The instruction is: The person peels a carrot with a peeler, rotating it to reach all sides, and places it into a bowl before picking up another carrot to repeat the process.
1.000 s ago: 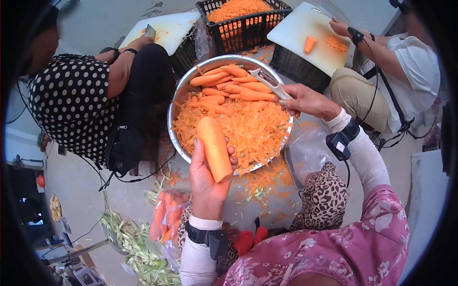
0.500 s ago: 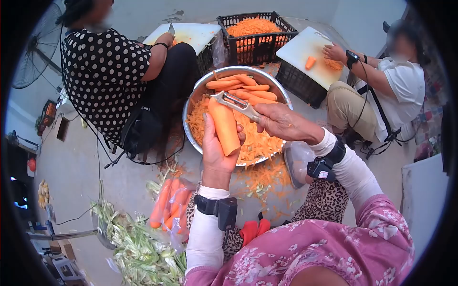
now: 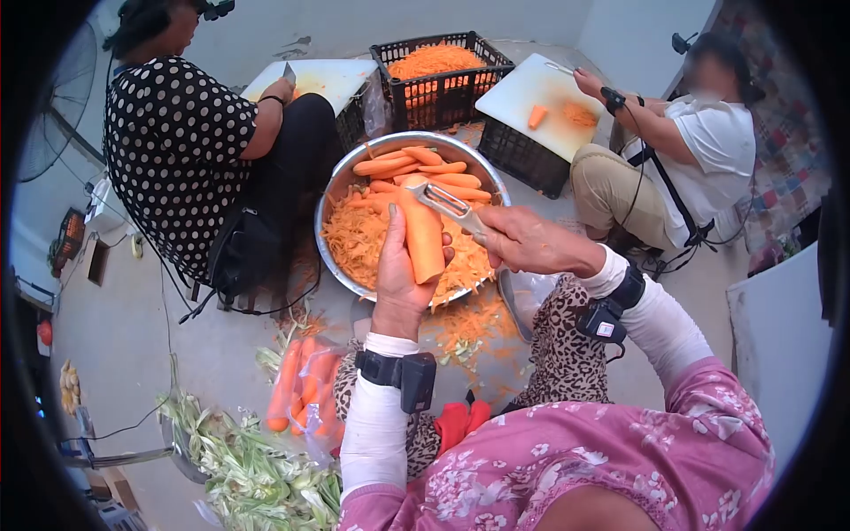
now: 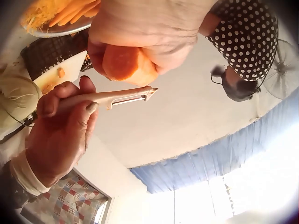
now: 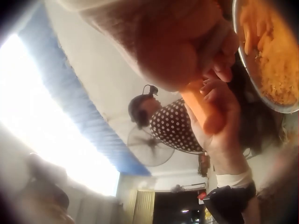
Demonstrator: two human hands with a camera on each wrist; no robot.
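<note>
My left hand point(image 3: 400, 270) grips a thick orange carrot point(image 3: 423, 241), its blunt cut end toward me and its far end over the basin. In my right hand point(image 3: 537, 239) is a pale-handled peeler point(image 3: 450, 204), its blade head by the carrot's upper far part in the head view. The left wrist view shows the carrot's round cut face point(image 4: 120, 63) under the curled fingers, with the peeler point(image 4: 126, 98) just below. Beneath both hands stands a metal basin point(image 3: 326, 243) with whole peeled carrots point(image 3: 416, 166) at the back and a heap of peelings point(image 3: 354, 234).
Plastic bags of carrots point(image 3: 305, 385) lie by my left knee, near leafy scraps point(image 3: 257, 460). Across from me, a black crate point(image 3: 443, 108) holds shredded carrot. Two people sit at white cutting boards point(image 3: 553, 115) on either side. Peelings point(image 3: 469, 329) litter the floor before me.
The right hand has brought the peeler from the basin's right side leftward and down to the carrot. The left hand still holds the carrot. The head view has shifted.
</note>
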